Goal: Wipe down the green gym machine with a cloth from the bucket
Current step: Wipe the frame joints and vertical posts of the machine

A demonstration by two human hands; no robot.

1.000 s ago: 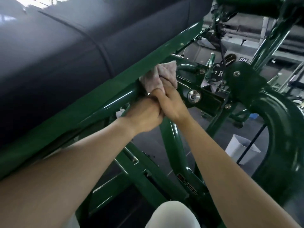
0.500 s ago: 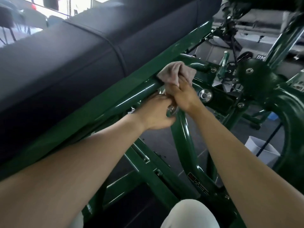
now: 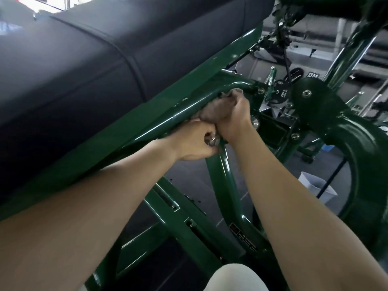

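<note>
— Where's the cloth (image 3: pixel 211 111)?
— Wadded in my right hand (image 3: pixel 236 114), pressed under a tube of the green machine (image 3: pixel 180 111). It's soft and limp, so I grip it bunched.
— And the left hand (image 3: pixel 192 143)?
— Curled round a chrome knob (image 3: pixel 212 141), bracing, I judge.

The 1 view is worn on the head and looks forward and down along both forearms, which run in from the bottom edge to the left hand (image 3: pixel 194 144) on a knob (image 3: pixel 213 141) and the right hand (image 3: pixel 234 115) on the cloth (image 3: pixel 211 110) near mid-frame. It sits close to the machine (image 3: pixel 159 124) (the wide lens bends its tubes), with the pad (image 3: pixel 84 80) filling the upper left and the floor (image 3: pixel 189 175) and bucket (image 3: pixel 317 187) farther off at right.
</note>
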